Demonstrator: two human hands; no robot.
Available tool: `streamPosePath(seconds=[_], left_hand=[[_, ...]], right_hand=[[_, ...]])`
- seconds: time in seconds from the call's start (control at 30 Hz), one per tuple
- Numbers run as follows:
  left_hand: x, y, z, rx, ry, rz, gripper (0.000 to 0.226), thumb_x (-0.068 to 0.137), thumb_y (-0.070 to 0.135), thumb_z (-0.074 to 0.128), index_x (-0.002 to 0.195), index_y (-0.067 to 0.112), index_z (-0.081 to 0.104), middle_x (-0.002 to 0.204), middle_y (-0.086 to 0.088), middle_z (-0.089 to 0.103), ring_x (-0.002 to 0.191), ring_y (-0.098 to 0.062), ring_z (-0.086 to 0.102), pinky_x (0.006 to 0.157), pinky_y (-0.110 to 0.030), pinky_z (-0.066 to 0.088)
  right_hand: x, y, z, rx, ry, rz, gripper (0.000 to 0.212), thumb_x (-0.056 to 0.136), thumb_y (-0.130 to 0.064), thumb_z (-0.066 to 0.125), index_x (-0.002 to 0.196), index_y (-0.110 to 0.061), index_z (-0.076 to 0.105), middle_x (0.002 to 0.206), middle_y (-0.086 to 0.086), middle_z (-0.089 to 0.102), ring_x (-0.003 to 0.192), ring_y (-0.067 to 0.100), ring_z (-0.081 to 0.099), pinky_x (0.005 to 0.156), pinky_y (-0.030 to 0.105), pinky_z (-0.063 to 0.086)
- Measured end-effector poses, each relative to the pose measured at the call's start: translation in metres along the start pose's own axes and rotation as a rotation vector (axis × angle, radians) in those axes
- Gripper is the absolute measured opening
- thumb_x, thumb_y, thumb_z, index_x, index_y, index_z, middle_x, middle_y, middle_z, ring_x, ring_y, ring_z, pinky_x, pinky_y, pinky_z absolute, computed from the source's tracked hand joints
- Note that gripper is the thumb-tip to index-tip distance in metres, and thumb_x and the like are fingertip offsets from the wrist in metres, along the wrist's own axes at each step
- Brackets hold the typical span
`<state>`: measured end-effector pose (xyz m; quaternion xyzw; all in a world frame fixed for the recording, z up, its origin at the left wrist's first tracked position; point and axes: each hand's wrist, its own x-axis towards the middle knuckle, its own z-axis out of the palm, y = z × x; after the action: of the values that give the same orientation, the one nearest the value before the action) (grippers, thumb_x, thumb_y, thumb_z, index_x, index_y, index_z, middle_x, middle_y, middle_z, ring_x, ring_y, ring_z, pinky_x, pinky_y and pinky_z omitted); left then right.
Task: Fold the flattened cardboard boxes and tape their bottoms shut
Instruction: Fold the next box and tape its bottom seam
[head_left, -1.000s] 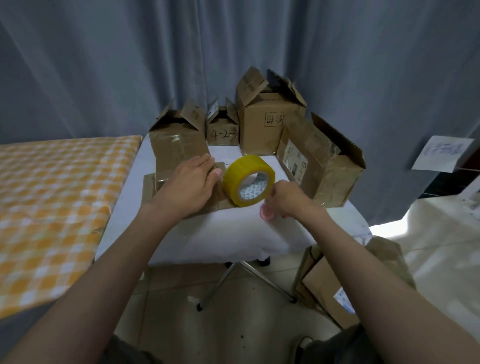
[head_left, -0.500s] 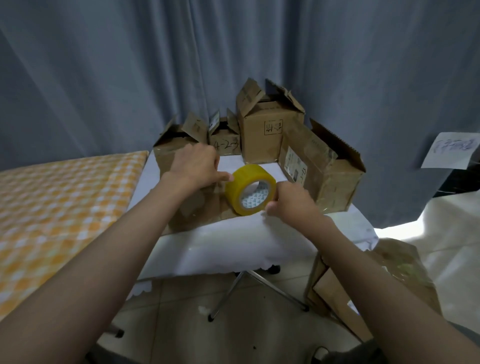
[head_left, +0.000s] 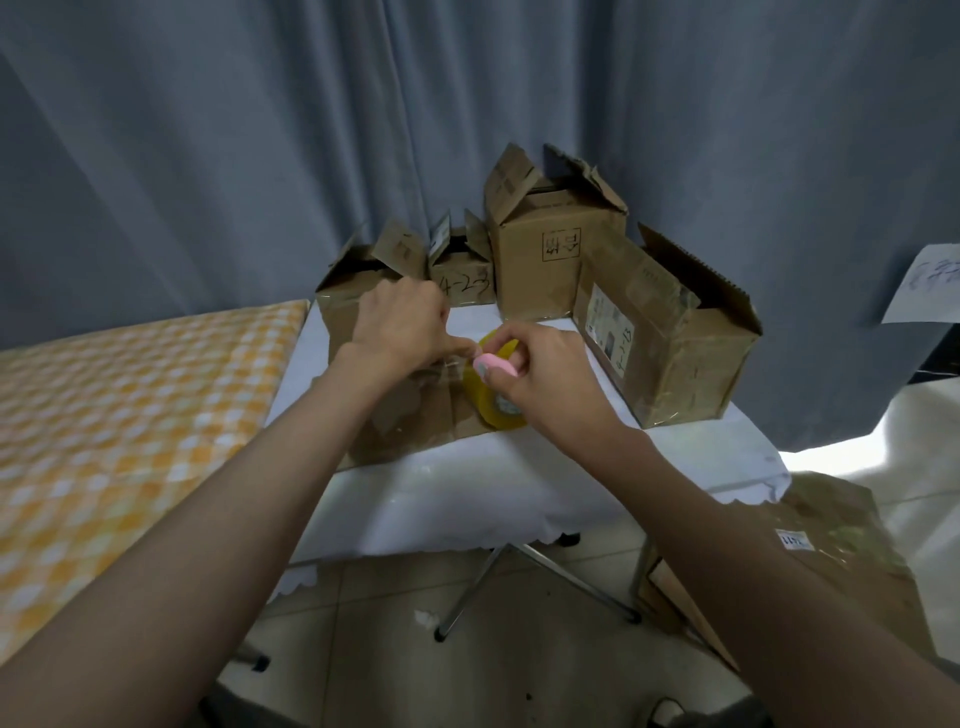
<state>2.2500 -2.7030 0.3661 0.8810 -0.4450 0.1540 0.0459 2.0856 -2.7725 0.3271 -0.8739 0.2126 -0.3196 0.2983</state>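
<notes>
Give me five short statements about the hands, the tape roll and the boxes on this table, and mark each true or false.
1. The right hand holds a small pink tool. True.
2. The yellow tape roll lies on the floor. False: it sits on the cardboard on the white table.
3. The left hand pinches a clear tape strip. True.
4. The box marked 4-2-3 is taped shut on top. False: its top flaps stand open.
5. The curtain is orange. False: it is grey-blue.
</notes>
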Motion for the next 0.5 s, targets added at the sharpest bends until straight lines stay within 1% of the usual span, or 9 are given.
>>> streamPosePath(seconds=[0.07, 0.13, 0.23, 0.3, 0.37, 0.43, 0.5], left_hand=[[-0.001, 0.000, -0.001, 0.002, 0.002, -0.006, 0.052, 0.071, 0.071, 0.071, 0.063, 0.022, 0.056, 0.071, -0.002, 0.057, 0.073, -0.026, 0.054, 0.061, -0.033, 0.038], [-0.001, 0.001, 0.000, 0.005, 0.007, -0.008, 0.051, 0.071, 0.070, 0.071, 0.064, 0.022, 0.057, 0.071, -0.002, 0.056, 0.074, -0.026, 0.056, 0.062, -0.033, 0.040], [-0.001, 0.001, 0.002, 0.018, 0.005, -0.005, 0.051, 0.072, 0.070, 0.070, 0.067, 0.020, 0.061, 0.071, -0.002, 0.056, 0.076, -0.027, 0.059, 0.066, -0.034, 0.047], [0.000, 0.001, 0.002, 0.015, 0.000, -0.006, 0.050, 0.072, 0.069, 0.071, 0.069, 0.021, 0.062, 0.073, -0.003, 0.057, 0.078, -0.027, 0.060, 0.067, -0.035, 0.048], [0.000, 0.001, 0.002, 0.010, -0.001, -0.006, 0.050, 0.070, 0.070, 0.072, 0.068, 0.022, 0.061, 0.075, -0.002, 0.057, 0.080, -0.028, 0.059, 0.066, -0.034, 0.045], [0.000, 0.001, 0.002, 0.000, 0.002, -0.004, 0.055, 0.066, 0.075, 0.072, 0.065, 0.022, 0.058, 0.074, -0.002, 0.057, 0.079, -0.029, 0.058, 0.066, -0.033, 0.043], [-0.001, 0.000, 0.001, -0.007, 0.000, -0.004, 0.060, 0.061, 0.079, 0.071, 0.063, 0.021, 0.058, 0.072, -0.002, 0.055, 0.077, -0.029, 0.057, 0.064, -0.033, 0.041]], right_hand=[[0.002, -0.002, 0.007, -0.020, -0.010, -0.005, 0.009, 0.091, -0.027, 0.068, 0.097, -0.022, 0.071, 0.079, 0.002, 0.064, 0.080, 0.017, 0.060, 0.069, 0.034, 0.052], [0.004, -0.004, 0.012, -0.047, -0.022, 0.003, 0.009, 0.091, -0.026, 0.067, 0.097, -0.021, 0.070, 0.077, 0.002, 0.064, 0.078, 0.017, 0.061, 0.072, 0.037, 0.056], [0.006, -0.009, 0.014, -0.084, -0.053, 0.027, 0.009, 0.092, -0.024, 0.065, 0.097, -0.019, 0.070, 0.075, 0.001, 0.062, 0.078, 0.017, 0.061, 0.076, 0.035, 0.056], [0.007, -0.012, 0.014, -0.104, -0.087, 0.057, 0.009, 0.091, -0.021, 0.064, 0.095, -0.017, 0.071, 0.079, 0.002, 0.064, 0.080, 0.018, 0.062, 0.076, 0.033, 0.055], [0.005, -0.014, 0.012, -0.129, -0.166, 0.077, 0.011, 0.089, -0.015, 0.062, 0.090, -0.015, 0.073, 0.084, 0.005, 0.068, 0.082, 0.019, 0.064, 0.073, 0.029, 0.053], [0.003, -0.017, 0.010, -0.153, -0.282, 0.103, 0.011, 0.085, -0.010, 0.062, 0.085, -0.013, 0.073, 0.083, 0.007, 0.069, 0.080, 0.020, 0.064, 0.068, 0.026, 0.049], [0.003, -0.017, 0.003, -0.168, -0.367, 0.136, 0.009, 0.081, -0.008, 0.065, 0.081, -0.014, 0.071, 0.078, 0.005, 0.069, 0.075, 0.021, 0.065, 0.068, 0.029, 0.055]])
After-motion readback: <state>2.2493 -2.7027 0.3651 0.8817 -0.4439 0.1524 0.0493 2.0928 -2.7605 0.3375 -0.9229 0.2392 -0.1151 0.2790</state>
